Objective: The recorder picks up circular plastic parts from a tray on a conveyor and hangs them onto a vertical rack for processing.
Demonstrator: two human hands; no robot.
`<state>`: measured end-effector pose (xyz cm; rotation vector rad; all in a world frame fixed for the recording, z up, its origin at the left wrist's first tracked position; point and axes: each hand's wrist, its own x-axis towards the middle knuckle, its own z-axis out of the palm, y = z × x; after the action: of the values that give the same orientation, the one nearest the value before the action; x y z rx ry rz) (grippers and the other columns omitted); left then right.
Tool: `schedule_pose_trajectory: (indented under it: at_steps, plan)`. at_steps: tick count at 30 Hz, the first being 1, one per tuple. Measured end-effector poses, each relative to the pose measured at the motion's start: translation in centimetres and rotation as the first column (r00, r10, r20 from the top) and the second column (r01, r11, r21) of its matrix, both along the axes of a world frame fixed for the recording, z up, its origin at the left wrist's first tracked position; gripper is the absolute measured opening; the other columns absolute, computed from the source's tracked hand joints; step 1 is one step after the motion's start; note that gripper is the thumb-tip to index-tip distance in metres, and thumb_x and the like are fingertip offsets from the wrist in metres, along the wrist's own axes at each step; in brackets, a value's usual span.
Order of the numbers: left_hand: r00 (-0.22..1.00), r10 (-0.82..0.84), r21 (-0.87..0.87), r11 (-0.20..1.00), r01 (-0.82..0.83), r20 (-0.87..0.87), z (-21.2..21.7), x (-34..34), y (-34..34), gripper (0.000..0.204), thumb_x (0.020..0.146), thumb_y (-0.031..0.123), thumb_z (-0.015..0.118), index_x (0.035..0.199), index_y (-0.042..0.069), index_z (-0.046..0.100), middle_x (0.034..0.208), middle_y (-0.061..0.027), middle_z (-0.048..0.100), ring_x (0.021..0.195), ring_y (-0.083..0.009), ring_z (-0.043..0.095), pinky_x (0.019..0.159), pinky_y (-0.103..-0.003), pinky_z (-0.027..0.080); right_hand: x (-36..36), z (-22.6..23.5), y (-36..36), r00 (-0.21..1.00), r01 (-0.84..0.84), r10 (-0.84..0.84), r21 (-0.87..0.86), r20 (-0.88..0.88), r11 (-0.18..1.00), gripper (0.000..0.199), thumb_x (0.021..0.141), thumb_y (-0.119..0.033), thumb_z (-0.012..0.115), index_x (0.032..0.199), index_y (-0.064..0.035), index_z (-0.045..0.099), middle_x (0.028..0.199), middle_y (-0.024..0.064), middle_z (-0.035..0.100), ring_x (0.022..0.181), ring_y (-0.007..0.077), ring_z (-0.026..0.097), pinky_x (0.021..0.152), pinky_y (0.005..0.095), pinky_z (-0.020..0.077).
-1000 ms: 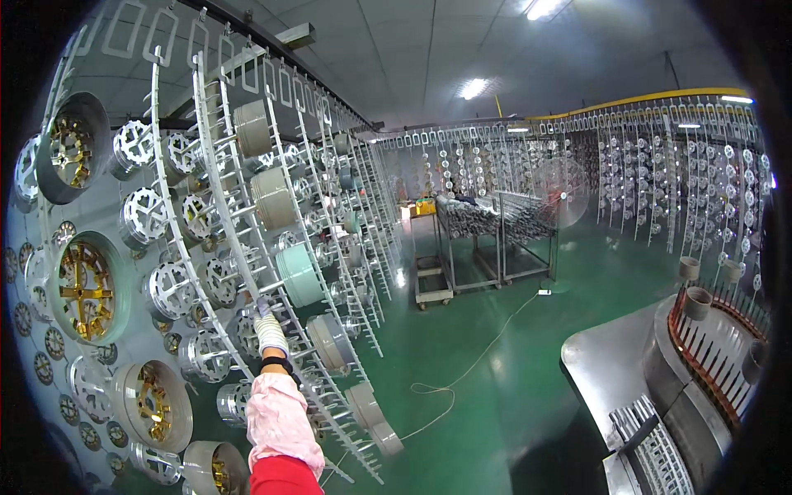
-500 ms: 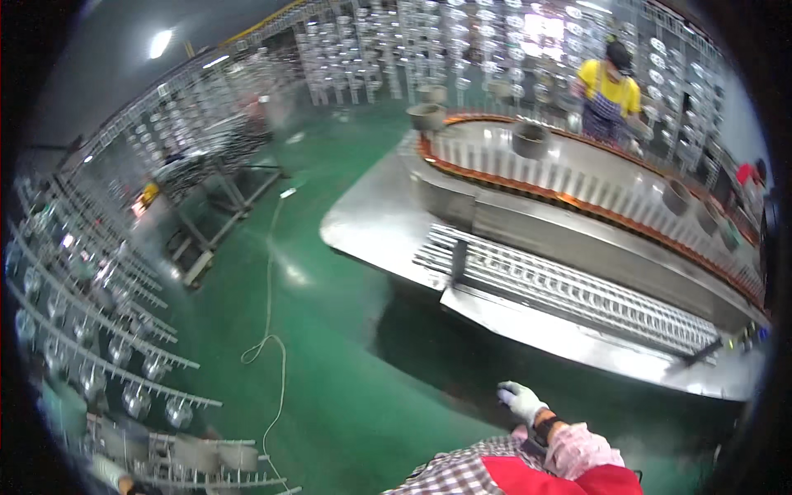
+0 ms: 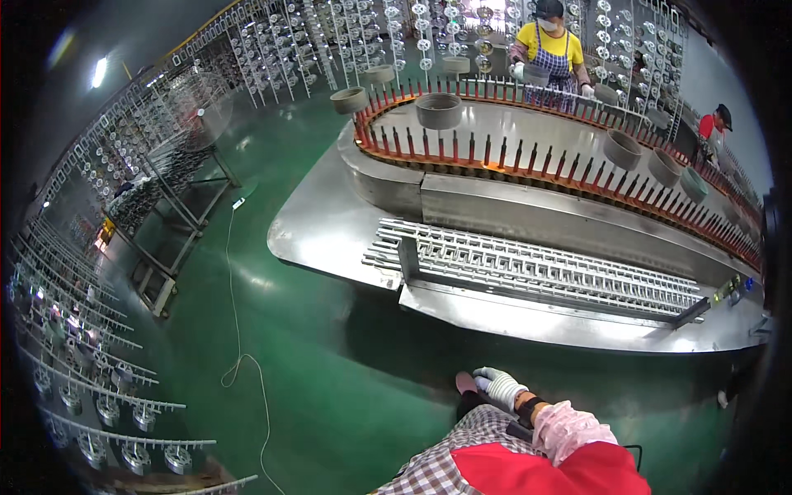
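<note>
My right hand (image 3: 498, 386), in a white glove with a dark band at the wrist, hangs in front of my checked apron (image 3: 429, 458) at the lower middle. Its fingers are loosely bent and apart, and nothing shows in them. The hand is in the air, short of the metal workbench (image 3: 309, 235). My left hand is out of the picture. At the lower left, shiny round parts (image 3: 136, 456) hang from thin rack bars (image 3: 124, 433).
An oval conveyor with upright red-and-black spindles (image 3: 487, 153) runs along the bench. Grey round tubs (image 3: 439, 111) sit around it. Silver bars (image 3: 536, 268) lie on the lower shelf. A white cable (image 3: 235, 305) crosses the green floor. A co-worker (image 3: 551, 54) stands across the conveyor.
My left hand and the grey tubs near it have left the picture at the lower left. The bench has shifted left and up in view. My right hand remains low in front of me.
</note>
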<state>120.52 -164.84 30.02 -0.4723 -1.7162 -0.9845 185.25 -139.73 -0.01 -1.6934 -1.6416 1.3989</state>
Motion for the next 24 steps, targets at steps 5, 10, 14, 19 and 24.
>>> schedule_pose_trajectory:
  at_steps: [5, 10, 14, 19, 24]
  plan:
    - [0.786, -0.567, -0.169, 0.774, 0.611, 0.244, -2.0, 9.5, 18.4, 0.041, 0.088, 0.027, 0.035, 0.114, -0.005, 0.043, 0.115, -0.0175, 0.048, 0.106, -0.0250, 0.044, 0.093, -0.032, 0.031, -0.5, -1.9, 6.3, 0.982, 0.030, -0.041, -0.065, -0.184, 0.997, 0.033, 0.083, -0.025, 0.049, 0.109, -0.0050, 0.052, 0.102, 0.0164, 0.057, 0.096, 0.0250, 0.053, 0.084, 0.0314, 0.0394]
    - [0.437, -0.622, -0.243, 0.374, 0.895, 0.650, -4.6, 25.1, 38.6, 0.032, 0.087, 0.025, 0.045, 0.107, 0.001, 0.050, 0.105, -0.0102, 0.052, 0.100, -0.0201, 0.047, 0.089, -0.032, 0.035, -0.4, -1.2, 14.9, 0.965, -0.040, 0.040, 0.008, -0.259, 0.999, 0.037, 0.083, -0.026, 0.049, 0.113, -0.0039, 0.049, 0.107, 0.0175, 0.055, 0.102, 0.0261, 0.050, 0.087, 0.0320, 0.0378]
    - [0.287, -0.566, -0.367, -0.031, 0.930, 0.773, -10.3, 31.4, 53.0, 0.023, 0.084, 0.018, 0.050, 0.102, 0.004, 0.054, 0.101, -0.0138, 0.054, 0.094, -0.0273, 0.051, 0.084, -0.033, 0.039, 2.2, 1.7, 19.1, 0.965, -0.041, 0.041, 0.004, -0.258, 0.999, 0.036, 0.083, -0.027, 0.049, 0.110, -0.0030, 0.050, 0.104, 0.0177, 0.056, 0.099, 0.0280, 0.052, 0.085, 0.0326, 0.0396]
    - [0.435, -0.595, -0.733, -0.480, 0.482, 0.676, -16.2, 41.0, 67.8, 0.024, 0.079, 0.020, 0.050, 0.101, 0.009, 0.055, 0.100, -0.0101, 0.056, 0.094, -0.0297, 0.049, 0.082, -0.039, 0.037, 6.6, 0.4, 21.9, 0.977, 0.011, -0.020, -0.041, -0.214, 0.999, 0.040, 0.082, -0.031, 0.050, 0.111, -0.0050, 0.049, 0.107, 0.0182, 0.054, 0.099, 0.0301, 0.052, 0.085, 0.0340, 0.0399]
    - [0.323, -0.655, -0.730, -0.628, 0.270, 0.683, -24.6, 42.2, 75.2, 0.038, 0.070, 0.023, 0.055, 0.108, 0.014, 0.051, 0.115, -0.0084, 0.048, 0.106, -0.0281, 0.043, 0.090, -0.041, 0.032, 8.0, -2.9, 21.1, 0.964, 0.122, -0.152, -0.143, -0.219, 0.982, 0.046, 0.083, -0.038, 0.044, 0.118, -0.0082, 0.045, 0.111, 0.0166, 0.053, 0.102, 0.0315, 0.050, 0.088, 0.0340, 0.0377]
